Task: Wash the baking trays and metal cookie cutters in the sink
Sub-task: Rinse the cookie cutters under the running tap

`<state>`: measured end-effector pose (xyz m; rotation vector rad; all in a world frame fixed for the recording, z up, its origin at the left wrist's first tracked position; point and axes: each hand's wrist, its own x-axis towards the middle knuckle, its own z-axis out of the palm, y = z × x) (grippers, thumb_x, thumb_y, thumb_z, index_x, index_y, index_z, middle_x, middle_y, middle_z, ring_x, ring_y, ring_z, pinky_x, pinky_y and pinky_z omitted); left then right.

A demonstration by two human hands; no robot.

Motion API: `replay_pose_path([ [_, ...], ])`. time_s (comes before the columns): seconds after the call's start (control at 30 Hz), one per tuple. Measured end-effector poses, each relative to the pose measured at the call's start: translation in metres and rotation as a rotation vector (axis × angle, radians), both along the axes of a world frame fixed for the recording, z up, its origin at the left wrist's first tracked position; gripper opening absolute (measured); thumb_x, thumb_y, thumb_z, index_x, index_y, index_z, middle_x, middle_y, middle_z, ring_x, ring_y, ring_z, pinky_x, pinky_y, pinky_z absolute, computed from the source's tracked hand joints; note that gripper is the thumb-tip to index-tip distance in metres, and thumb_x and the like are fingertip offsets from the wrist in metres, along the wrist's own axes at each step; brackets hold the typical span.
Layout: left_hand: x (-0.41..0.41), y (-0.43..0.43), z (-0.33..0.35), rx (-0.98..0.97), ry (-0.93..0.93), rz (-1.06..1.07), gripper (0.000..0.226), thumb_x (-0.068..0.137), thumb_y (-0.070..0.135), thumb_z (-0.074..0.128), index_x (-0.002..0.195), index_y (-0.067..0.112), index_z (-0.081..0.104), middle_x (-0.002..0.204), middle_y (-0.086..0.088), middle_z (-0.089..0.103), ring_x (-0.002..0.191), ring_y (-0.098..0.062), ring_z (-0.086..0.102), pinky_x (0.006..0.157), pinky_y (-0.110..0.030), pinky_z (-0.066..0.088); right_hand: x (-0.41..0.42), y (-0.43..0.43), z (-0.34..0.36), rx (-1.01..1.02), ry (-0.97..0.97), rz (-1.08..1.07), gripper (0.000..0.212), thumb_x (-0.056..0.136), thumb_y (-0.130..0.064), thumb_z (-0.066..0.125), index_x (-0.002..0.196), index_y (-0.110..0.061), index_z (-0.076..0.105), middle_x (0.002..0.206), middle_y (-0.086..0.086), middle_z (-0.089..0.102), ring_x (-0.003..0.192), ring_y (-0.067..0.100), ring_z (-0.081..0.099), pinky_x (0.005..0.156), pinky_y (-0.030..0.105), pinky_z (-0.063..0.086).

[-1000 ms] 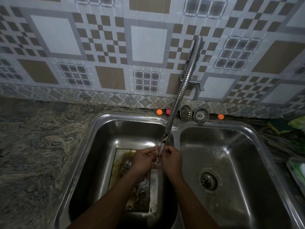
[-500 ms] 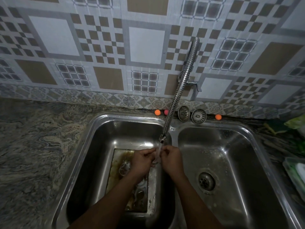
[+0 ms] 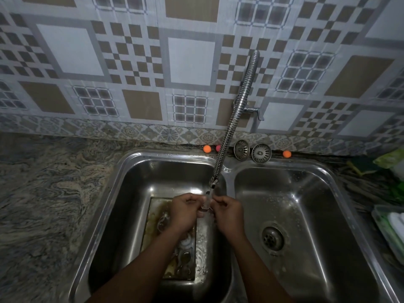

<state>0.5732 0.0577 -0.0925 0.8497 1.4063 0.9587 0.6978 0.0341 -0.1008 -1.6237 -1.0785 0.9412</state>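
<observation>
We are pinching the cookie cutter (image 3: 205, 207) between the left hand (image 3: 185, 212) and right hand (image 3: 229, 215), both equally near, directly under the faucet (image 3: 227, 136), above the baking tray (image 3: 154, 228).

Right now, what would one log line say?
step: rinsing cookie cutter | left hand: holds it | right hand: holds it | place: under tap, over tray in left basin

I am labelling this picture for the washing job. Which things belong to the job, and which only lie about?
Job: left hand and right hand gripping a small metal cutter under the tap; baking tray in the left basin.
Lying about: two sink strainers, two orange balls, plastic box on the right.
</observation>
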Motion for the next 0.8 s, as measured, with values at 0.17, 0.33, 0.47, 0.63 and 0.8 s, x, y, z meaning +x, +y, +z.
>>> replay_pose_path([
  [0.17,0.008,-0.005,0.003,-0.049,-0.086,-0.016,0.014,0.094,0.004,0.06,0.099,-0.005,0.07,0.091,-0.019,0.074,0.07,-0.022,0.072,0.056,-0.025,0.058,0.007,-0.002,0.001,0.033,-0.095,-0.085,0.012,0.082,-0.013,0.073,0.077,-0.023,0.069,0.071,-0.005,0.071,0.066,0.005,0.068,0.064,0.026,0.054],
  [0.33,0.044,-0.02,0.015,0.01,-0.129,-0.146,0.009,0.086,0.0,0.07,0.087,0.008,0.073,0.083,-0.012,0.075,0.069,-0.017,0.071,0.06,-0.025,0.058,0.046,-0.021,0.012,0.025,-0.098,-0.18,0.016,0.084,-0.004,0.069,0.078,-0.018,0.068,0.069,-0.009,0.069,0.06,-0.004,0.064,0.059,0.011,0.047],
  [0.47,0.09,-0.041,0.008,0.094,0.133,-0.328,0.026,0.082,-0.002,0.068,0.069,0.021,0.071,0.061,0.003,0.07,0.055,-0.013,0.064,0.051,-0.02,0.049,0.096,-0.052,0.008,-0.079,-0.203,-0.162,0.013,0.084,-0.007,0.07,0.084,-0.019,0.073,0.08,-0.004,0.073,0.072,0.002,0.066,0.072,0.019,0.052],
  [0.63,0.135,-0.065,-0.009,0.223,0.527,-0.753,0.019,0.087,0.015,0.06,0.082,0.002,0.074,0.088,-0.016,0.073,0.083,-0.025,0.069,0.074,-0.027,0.049,0.146,-0.096,-0.022,-0.198,-0.333,-0.071,0.012,0.078,0.0,0.069,0.081,-0.008,0.077,0.085,0.008,0.075,0.081,0.02,0.069,0.076,0.015,0.049],
  [0.8,0.163,-0.078,-0.032,0.096,0.82,-1.111,0.046,0.094,0.032,0.045,0.11,-0.007,0.065,0.119,-0.026,0.063,0.111,-0.037,0.059,0.094,-0.035,0.041,0.153,-0.11,-0.044,-0.424,-0.247,0.022,0.032,0.074,-0.02,0.07,0.095,0.003,0.074,0.097,0.018,0.071,0.081,0.01,0.06,0.073,0.012,0.041],
])
